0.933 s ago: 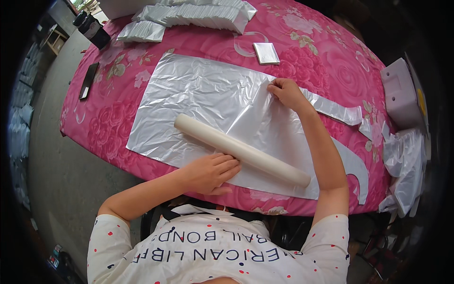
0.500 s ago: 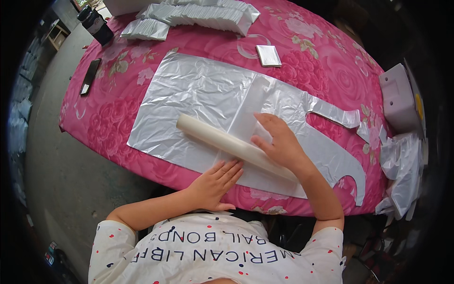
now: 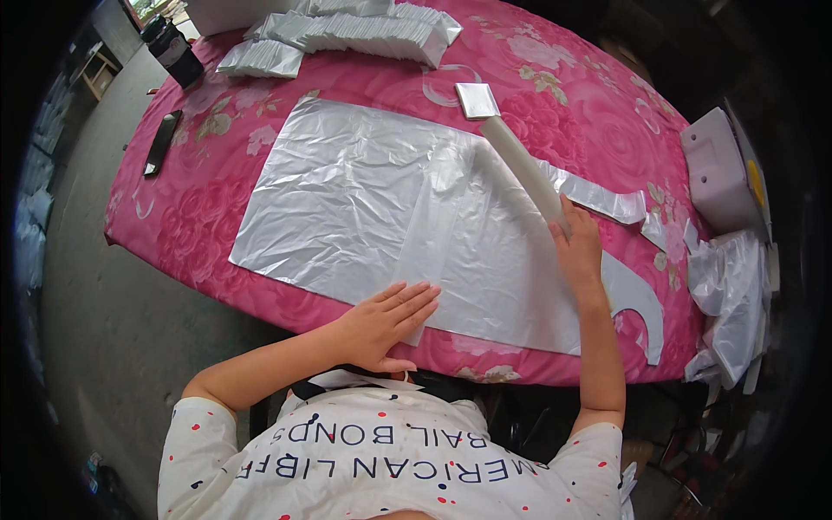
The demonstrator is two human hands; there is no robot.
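A large silvery-white plastic sheet (image 3: 325, 186) lies wrinkled across the table, its right end cut into curves and narrow strips like a thin apron. Near its front edge my left hand (image 3: 390, 325) rests palm down, fingers stretched out flat. My right hand (image 3: 579, 247) grips a long pale tube (image 3: 520, 165) toward its middle, thumb on the near left side. The tube slants from the sheet's far edge toward me, and its near part is blurred beside my wrist. A smoother, translucent layer spreads between my left hand and the tube.
Bundles of folded white packets (image 3: 373, 39) stand at the back, with a single flat packet (image 3: 477, 100) nearer. At left are a dark bottle (image 3: 173, 50) and a phone (image 3: 163, 143). A pale box (image 3: 715, 156) and bunched clear plastic (image 3: 728, 290) sit at the right edge.
My right hand has closed on the tube. The tube has moved right and away from me and turned more steeply. My left hand stays almost in place.
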